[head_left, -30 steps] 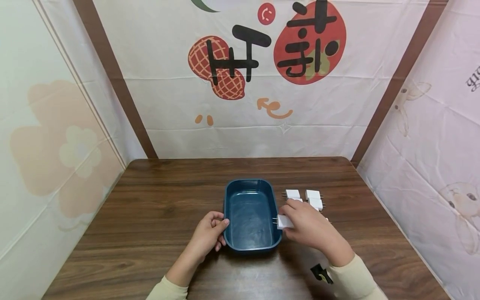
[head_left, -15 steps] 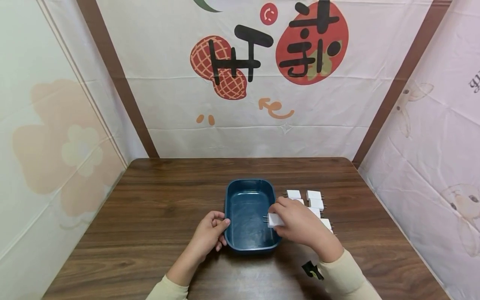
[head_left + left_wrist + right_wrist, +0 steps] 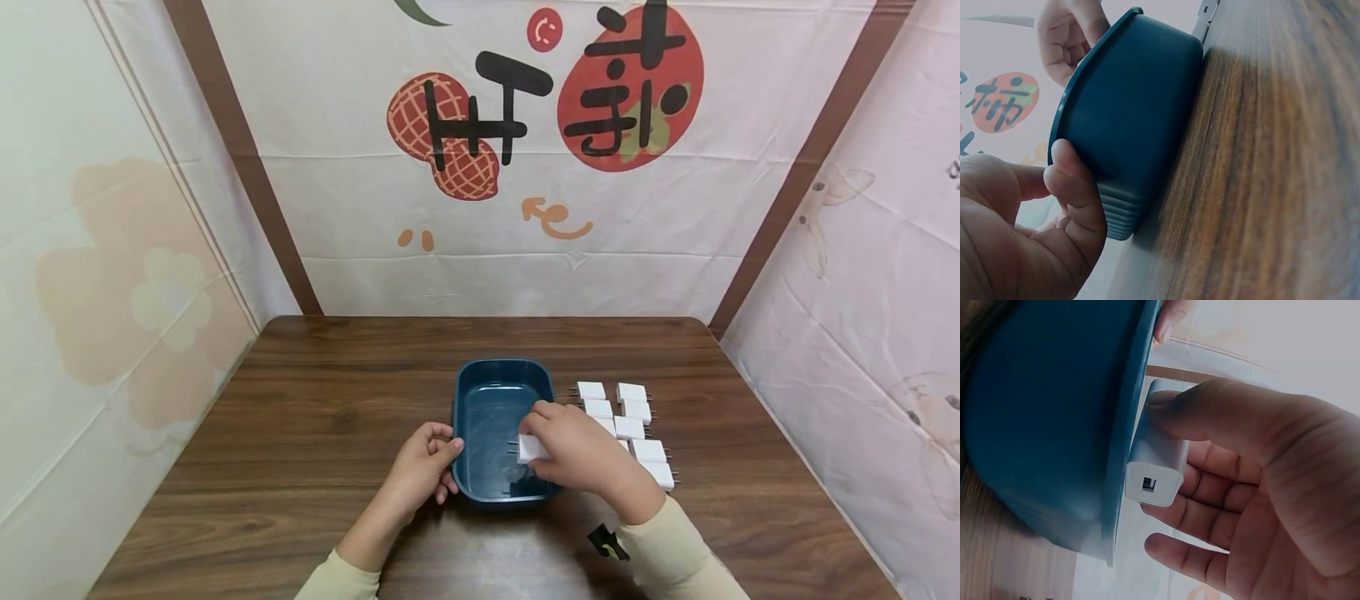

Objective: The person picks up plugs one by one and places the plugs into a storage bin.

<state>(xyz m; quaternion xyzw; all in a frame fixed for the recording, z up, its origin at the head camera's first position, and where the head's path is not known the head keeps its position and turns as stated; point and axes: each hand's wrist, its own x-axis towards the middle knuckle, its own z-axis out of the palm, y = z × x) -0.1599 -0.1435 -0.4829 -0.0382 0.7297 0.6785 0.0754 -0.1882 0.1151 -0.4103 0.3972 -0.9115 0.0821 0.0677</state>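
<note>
My left hand holds the left side of a dark blue rectangular plastic tray on the table, its thumb and fingers pinching the rim; the left wrist view shows that grip on the tray wall. Over the tray's right half, my right hand pinches a white USB charger with its two prongs pointing left. In the right wrist view, the thumb presses along one side of that charger, and its USB port end faces the camera. Part of the charger is hidden by the fingers in the head view.
Several more white chargers lie in rough columns to the right of the tray, their prongs pointing outward. A small black and yellow item shows at the right cuff. Printed cloth walls stand around the wooden table.
My right hand has moved left with the charger, from the tray's right rim to over its inside, uncovering more chargers on the table. The left hand keeps its hold on the tray.
</note>
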